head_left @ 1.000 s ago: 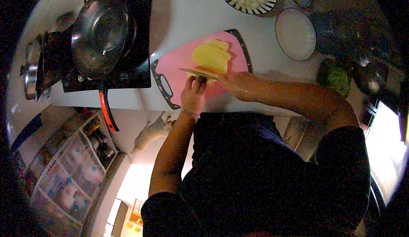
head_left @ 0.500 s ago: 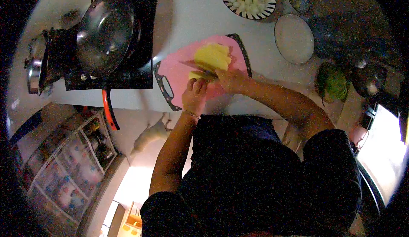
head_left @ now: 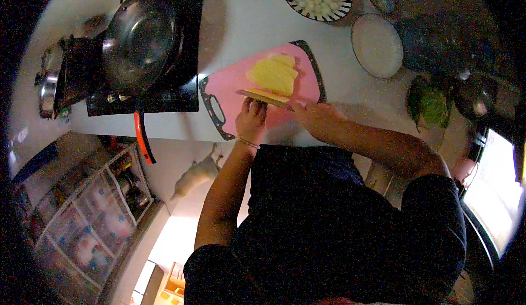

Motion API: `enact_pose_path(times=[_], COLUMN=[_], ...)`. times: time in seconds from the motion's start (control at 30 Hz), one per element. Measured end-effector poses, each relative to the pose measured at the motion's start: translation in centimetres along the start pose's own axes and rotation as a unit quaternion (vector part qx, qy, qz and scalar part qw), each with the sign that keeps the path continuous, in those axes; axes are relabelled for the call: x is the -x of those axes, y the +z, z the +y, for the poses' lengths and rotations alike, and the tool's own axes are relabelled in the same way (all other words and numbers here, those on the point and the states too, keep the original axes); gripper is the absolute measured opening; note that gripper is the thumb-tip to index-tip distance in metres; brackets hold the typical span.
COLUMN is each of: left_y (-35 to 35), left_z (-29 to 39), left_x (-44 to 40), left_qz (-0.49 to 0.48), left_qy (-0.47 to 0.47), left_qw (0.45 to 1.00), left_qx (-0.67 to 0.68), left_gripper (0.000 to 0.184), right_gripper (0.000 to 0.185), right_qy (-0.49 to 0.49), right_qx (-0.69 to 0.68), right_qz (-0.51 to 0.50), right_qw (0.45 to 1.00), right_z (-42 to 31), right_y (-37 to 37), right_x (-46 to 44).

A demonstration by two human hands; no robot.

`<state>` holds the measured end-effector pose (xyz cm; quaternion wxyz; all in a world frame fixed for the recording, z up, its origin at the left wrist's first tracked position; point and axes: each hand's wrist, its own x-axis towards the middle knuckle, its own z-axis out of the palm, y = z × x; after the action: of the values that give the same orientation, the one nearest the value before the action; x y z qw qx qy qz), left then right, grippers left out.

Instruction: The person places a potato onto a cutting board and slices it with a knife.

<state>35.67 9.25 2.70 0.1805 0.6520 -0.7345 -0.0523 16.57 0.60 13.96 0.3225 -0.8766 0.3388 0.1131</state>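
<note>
Beyond left hand (head_left: 251, 121), right hand (head_left: 319, 121) and knife (head_left: 264, 99) lie yellow slices (head_left: 273, 75)

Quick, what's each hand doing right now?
Left hand: fingers curled down beside the knife, over the pink board; whether they grip anything can't be told.
Right hand: closed, holding the knife.

A kitchen — wok (head_left: 139, 39) on the stove (head_left: 189, 47), pink chopping board (head_left: 230, 86) alongside.
</note>
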Motion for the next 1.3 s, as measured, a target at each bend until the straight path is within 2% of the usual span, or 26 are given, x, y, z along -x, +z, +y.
enact_pose_path(times=[0.1,0.2,0.3,0.4,0.47,0.5,0.6,0.7,0.8,0.87,1.0,1.2,1.3], left_y=[1.3,1.1,1.3,0.8,1.0,1.2,1.9,0.5,0.6,0.9,0.1,-0.1,0.1], left_z=[-0.2,-0.2,-0.3,-0.1,-0.3,-0.4,-0.4,-0.2,-0.2,-0.3,0.2,0.3,0.1], left_x=[0.5,0.1,0.4,0.2,0.3,0.3,0.8,0.0,0.1,0.2,-0.3,0.1,0.1], left_qz=[0.003,0.026,0.027,0.026,0.030,0.031,0.009,0.042,0.015,0.010,0.017,-0.012,0.019], left_qy=[-0.048,-0.006,-0.002,-0.007,-0.006,-0.005,-0.078,0.009,-0.002,0.002,-0.006,-0.005,0.008], left_qw=[0.998,0.999,1.000,0.999,0.999,0.999,0.995,0.999,1.000,1.000,1.000,0.999,0.999], left_qx=[0.031,0.036,0.014,0.025,0.024,0.023,0.058,0.018,0.023,0.021,0.012,0.029,0.037], left_gripper=[0.022,0.019,0.018,0.020,0.021,0.021,0.023,0.023,0.023,0.023,0.025,0.027,0.027], right_gripper=[0.030,0.029,0.026,0.026,0.026,0.026,0.025,0.024,0.027,0.028,0.029,0.035,0.033], right_qy=[-0.001,0.022,-0.026,-0.056,-0.052,-0.044,-0.021,-0.019,0.034,0.023,-0.003,0.046,0.080], right_qx=[0.082,0.079,0.016,0.039,-0.007,-0.004,0.031,-0.003,0.014,-0.017,0.025,0.009,-0.031], right_qz=[-0.063,-0.130,-0.033,-0.011,-0.001,-0.017,-0.085,-0.078,-0.177,-0.155,-0.119,-0.109,-0.097], right_qw=[0.995,0.988,0.999,0.998,0.999,0.999,0.996,0.997,0.984,0.988,0.993,0.993,0.992], right_z=[0.7,0.2,0.5,0.7,1.2,1.2,1.0,1.4,0.6,0.8,2.0,3.1,3.1], right_y=[-0.1,-2.2,-1.9,-1.8,0.0,0.1,-0.1,0.7,-0.9,-0.2,2.8,4.9,5.0], right_x=[1.3,1.4,1.5,0.8,0.0,-0.4,-1.5,-2.5,-3.6,-3.8,-4.9,-5.8,-6.4])
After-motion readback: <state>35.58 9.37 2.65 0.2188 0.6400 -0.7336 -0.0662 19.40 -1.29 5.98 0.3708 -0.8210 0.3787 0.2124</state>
